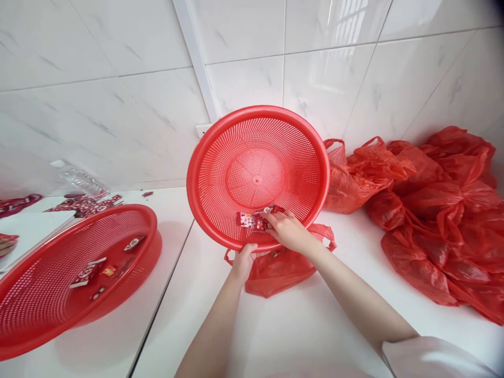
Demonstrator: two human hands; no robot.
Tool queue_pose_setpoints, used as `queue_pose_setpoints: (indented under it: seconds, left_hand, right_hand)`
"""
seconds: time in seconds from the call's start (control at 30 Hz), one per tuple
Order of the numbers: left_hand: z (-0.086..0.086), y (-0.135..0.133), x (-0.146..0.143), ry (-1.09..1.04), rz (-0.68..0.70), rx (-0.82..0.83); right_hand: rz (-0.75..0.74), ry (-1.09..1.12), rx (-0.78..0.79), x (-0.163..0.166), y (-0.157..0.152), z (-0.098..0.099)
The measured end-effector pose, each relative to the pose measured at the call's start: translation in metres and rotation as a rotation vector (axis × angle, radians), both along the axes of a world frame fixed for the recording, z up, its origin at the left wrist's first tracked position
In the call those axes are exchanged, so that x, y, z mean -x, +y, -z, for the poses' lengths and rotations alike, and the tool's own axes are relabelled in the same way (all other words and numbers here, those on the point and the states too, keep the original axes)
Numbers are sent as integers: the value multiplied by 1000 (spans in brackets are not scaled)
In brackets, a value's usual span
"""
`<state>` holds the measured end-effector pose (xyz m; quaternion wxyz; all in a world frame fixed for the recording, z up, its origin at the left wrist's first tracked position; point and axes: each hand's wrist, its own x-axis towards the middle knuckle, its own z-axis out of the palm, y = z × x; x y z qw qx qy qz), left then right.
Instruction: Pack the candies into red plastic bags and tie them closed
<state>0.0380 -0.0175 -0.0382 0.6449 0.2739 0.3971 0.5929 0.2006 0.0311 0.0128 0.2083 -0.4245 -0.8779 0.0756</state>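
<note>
A round red plastic colander [258, 113] is tilted up so that its inside faces me. My left hand [244, 261] grips its lower rim, with the thumb over the edge. Reaching inside, my right hand [289, 229] has its fingers curled on small red and white packets [255, 221] by the lower wall. Whether it grasps them firmly is partly hidden by the fingers. Below the rim, a red plastic bag [275, 275] sits on the white table, its handles out to both sides.
At left stands a second red colander [153, 252] with several small packets inside. Behind it lie a clear plastic bottle [81, 178] and more red packets [92, 206]. Filled red plastic bags [444, 226] crowd the right side against the tiled wall [244, 31]. A seam crosses the white tabletop [189, 315].
</note>
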Motion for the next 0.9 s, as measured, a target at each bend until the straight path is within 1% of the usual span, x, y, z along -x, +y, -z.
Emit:
queue_pose_setpoints:
  seconds: [0.07, 0.2, 0.27, 0.37, 0.43, 0.53, 0.67, 0.73, 0.8, 0.9]
  left_hand:
    - [1, 0, 0, 5, 15, 10]
    - [6, 3, 4, -10, 10, 6]
    - [7, 4, 6, -23, -5, -6]
    - [9, 6, 9, -38, -31, -22]
    - [10, 6, 10, -43, -44, -28]
    - [11, 8, 11, -46, -48, -35]
    - [11, 9, 12, -52, -55, -47]
    - [10, 9, 12, -52, -49, -41]
    - [8, 8, 9, -51, -39, -31]
    - [4, 2, 0, -50, -30, -31]
  right_hand:
    - [17, 103, 66, -1, 3, 2]
    - [20, 555, 258, -11, 6, -3]
    - [-22, 721, 339, -15, 6, -8]
    - [-115, 876, 463, -19, 6, -13]
    - [-145, 931, 499, -21, 7, -15]
    - [-173, 893, 517, -26, 8, -17]
    - [-207, 611, 550, -34, 6, -23]
    - [-172, 507, 501, -34, 5, -26]
    - [-126, 461, 408, -28, 2, -25]
    - [-39, 395, 284, -13, -1, -17]
